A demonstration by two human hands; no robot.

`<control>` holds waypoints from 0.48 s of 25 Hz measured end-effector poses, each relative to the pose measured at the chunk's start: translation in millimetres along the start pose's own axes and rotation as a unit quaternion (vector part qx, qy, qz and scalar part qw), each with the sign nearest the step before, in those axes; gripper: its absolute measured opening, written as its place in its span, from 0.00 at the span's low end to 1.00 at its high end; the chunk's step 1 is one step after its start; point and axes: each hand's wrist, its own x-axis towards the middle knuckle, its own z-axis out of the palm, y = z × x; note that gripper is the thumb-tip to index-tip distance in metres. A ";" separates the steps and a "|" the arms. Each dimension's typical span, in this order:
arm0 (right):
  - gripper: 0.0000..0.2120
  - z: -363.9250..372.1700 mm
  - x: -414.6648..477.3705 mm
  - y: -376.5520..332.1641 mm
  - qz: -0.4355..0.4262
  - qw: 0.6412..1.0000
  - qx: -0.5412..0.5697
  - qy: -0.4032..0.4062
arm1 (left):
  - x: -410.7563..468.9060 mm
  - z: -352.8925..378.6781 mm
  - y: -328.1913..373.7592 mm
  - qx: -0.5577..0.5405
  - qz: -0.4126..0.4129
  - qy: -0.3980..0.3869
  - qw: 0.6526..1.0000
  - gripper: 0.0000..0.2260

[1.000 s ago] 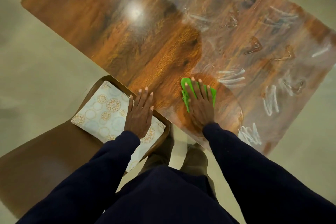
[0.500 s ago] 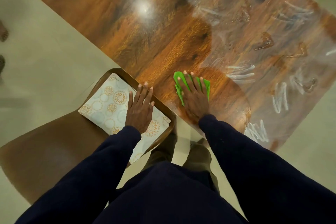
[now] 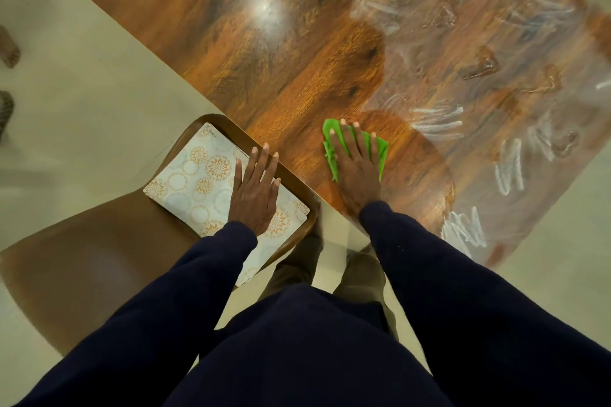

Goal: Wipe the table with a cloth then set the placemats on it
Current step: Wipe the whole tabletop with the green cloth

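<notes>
1. Now, head view, step in hand: wiping. My right hand (image 3: 358, 172) lies flat on the green cloth (image 3: 382, 149), fingers (image 3: 344, 139) straight and spread, pressing it onto the surface (image 3: 264, 59) near the edge closest to me. They press the cloth and do not clamp it.
2. Same view, left side: my left hand (image 3: 254, 192) rests palm-down on the placemats (image 3: 191, 175), fingers straight and slightly apart. The mats are stacked on the chair (image 3: 82, 258) seat, just beside the surface and not yet on it.
3. Progress, as I judge it: the wood round the cloth looks clean. White smears (image 3: 509, 172) cover the right portion, so the wiping is far from done.
4. Next move, my guess: keep the palm flat and sweep the cloth right, into the smears, with overlapping strokes. The mats wait until the smears are gone.
5. Against a second ago: the cloth hand has slid a little to my left along the near edge. The left hand has stayed on the mats. My view has shifted, so more of the surface's left end shows.
</notes>
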 end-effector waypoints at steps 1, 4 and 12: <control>0.37 5.5 7.9 -17.6 -0.011 1.000 0.002 0.002 | -0.6 1.1 0.5 0.000 0.001 -0.002 1.000 0.24; 0.36 18.0 -19.8 -24.4 -0.156 0.987 -0.003 -0.034 | -2.2 2.9 1.1 0.002 0.015 -0.013 1.000 0.24; 0.37 0.6 2.8 -6.7 -0.020 1.000 0.003 0.000 | 10.0 0.1 2.9 0.010 0.022 -0.016 1.000 0.25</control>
